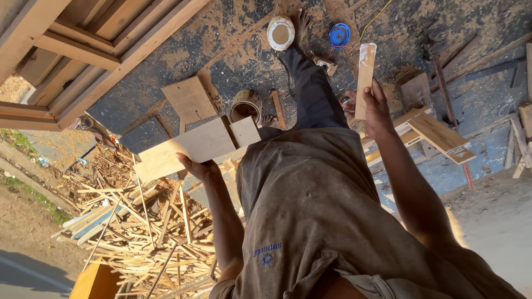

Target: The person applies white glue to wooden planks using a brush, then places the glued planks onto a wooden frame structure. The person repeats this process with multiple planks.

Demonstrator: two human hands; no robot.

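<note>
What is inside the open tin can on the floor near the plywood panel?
The tin can stands on the sawdust-covered floor. Only its dark inner wall and a brownish bottom show; whether that is glue, residue or sawdust cannot be told. Its far side is hidden by the rim.

Single head-worn view, looking steeply down along wearer's own torso to workshop floor [221, 55]. Frame rotated: feet at top, chest at bottom. Close on torso, arms, both hands; floor farther. Scrap-wood pile [149, 227] at lower left, timber frame [83, 50] at upper left corner.
</note>
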